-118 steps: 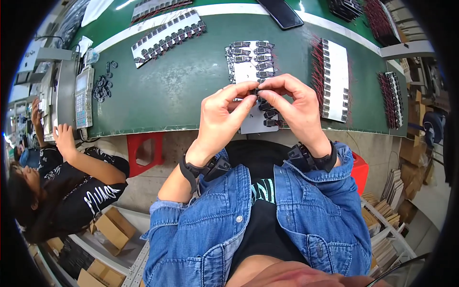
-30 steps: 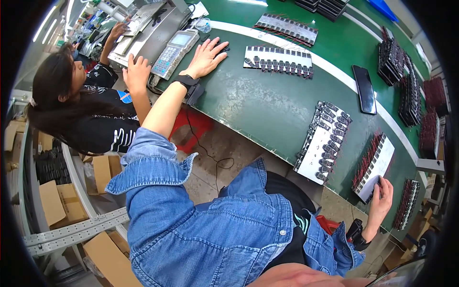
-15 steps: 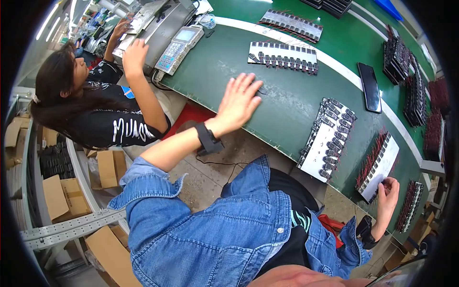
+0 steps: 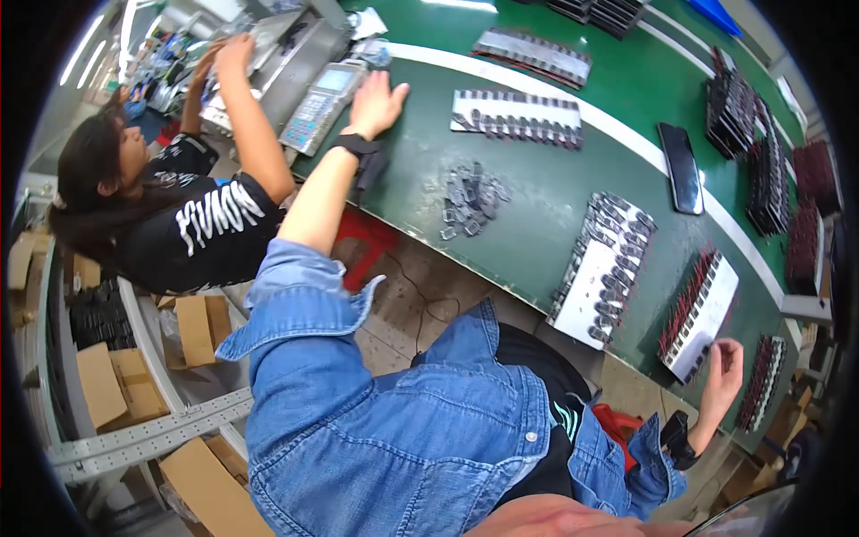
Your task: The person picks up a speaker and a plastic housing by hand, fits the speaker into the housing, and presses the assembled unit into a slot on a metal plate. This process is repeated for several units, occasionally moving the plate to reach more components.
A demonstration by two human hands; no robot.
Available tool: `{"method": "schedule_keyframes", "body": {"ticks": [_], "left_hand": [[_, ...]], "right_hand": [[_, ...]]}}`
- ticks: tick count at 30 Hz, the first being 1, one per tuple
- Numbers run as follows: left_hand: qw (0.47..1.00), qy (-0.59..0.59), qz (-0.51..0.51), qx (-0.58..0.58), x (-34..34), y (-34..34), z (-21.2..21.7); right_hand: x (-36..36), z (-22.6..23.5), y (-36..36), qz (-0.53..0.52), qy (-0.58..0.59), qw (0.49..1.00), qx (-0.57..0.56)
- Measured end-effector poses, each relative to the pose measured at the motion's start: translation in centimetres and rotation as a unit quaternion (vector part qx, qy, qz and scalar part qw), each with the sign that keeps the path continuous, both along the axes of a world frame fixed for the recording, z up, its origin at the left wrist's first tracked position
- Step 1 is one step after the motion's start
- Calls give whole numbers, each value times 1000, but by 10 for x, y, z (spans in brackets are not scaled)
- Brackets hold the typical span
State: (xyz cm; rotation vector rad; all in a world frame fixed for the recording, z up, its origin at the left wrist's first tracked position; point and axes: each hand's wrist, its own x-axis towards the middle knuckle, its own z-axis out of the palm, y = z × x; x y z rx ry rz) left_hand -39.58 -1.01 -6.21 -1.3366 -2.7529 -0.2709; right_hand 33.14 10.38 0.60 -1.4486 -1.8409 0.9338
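My left hand (image 4: pixel 376 103) is stretched far out over the green table, just right of a grey keypad device (image 4: pixel 318 109) with a small screen. Its fingers extend forward and the thumb stands apart; nothing shows in it. A loose pile of small dark grey plastic pieces (image 4: pixel 474 199) lies on the table in front of me. My right hand (image 4: pixel 725 371) has curled fingers, closed at the near corner of a white strip tray (image 4: pixel 707 309) lined with small black parts and red wires. Nearer the middle lies a white tray (image 4: pixel 586 291) with black parts along both sides.
Further trays, a white one (image 4: pixel 519 116) and a grey one (image 4: pixel 537 58), lie toward the back. A black phone (image 4: pixel 682 168) rests at right, before stacked wired trays (image 4: pixel 729 112). At left a co-worker (image 4: pixel 170 197) reaches to a metal machine. Cardboard boxes (image 4: pixel 121 380) stand lower left.
My left hand has moved forward and left, from above the middle of the table to beside the keypad device, uncovering the pile of grey pieces. My right hand stays at the wired tray's corner.
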Motion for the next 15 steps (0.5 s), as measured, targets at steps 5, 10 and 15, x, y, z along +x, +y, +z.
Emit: {"method": "schedule_keyframes", "body": {"ticks": [5,10,15], "left_hand": [[976,-162,-117,89,69,-39,10],[961,-180,-183,98,174,-73,13],[948,-119,-236,177,228,-61,31]], "right_hand": [[0,36,-22,-90,188,974,85],[-28,49,-46,16,455,888,-65],[-104,37,-66,32,466,871,-151]]}}
